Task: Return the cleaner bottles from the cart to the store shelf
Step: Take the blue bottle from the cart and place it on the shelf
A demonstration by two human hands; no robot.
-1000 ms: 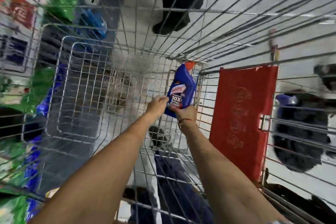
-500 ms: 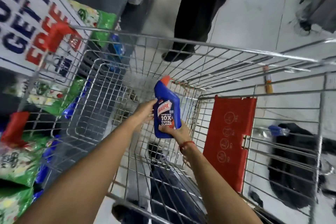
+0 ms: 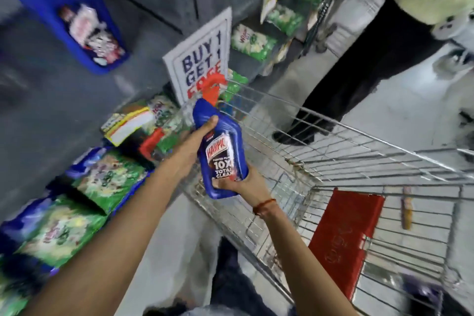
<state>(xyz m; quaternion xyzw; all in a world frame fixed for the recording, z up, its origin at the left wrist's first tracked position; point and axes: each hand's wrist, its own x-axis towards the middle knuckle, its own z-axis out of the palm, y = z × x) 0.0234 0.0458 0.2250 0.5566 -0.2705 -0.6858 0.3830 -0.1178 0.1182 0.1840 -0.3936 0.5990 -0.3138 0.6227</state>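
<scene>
I hold one blue cleaner bottle with a red cap upright above the cart's left rim. My left hand grips its upper side near the neck. My right hand cups its base from below. The wire cart lies to the right, and its visible basket shows no other bottle. The grey store shelf runs along the left, with another blue cleaner bottle blurred at the upper left.
Green detergent bags fill the lower shelf at left. A "BUY 1 GET 1 FREE" sign stands behind the bottle. A person in black trousers stands past the cart's far end. The red child-seat flap hangs in the cart.
Both hands lifted the bottle up out of the cart basket and carried it left toward the shelf. My view swung up and left, bringing the shelf and sign into sight.
</scene>
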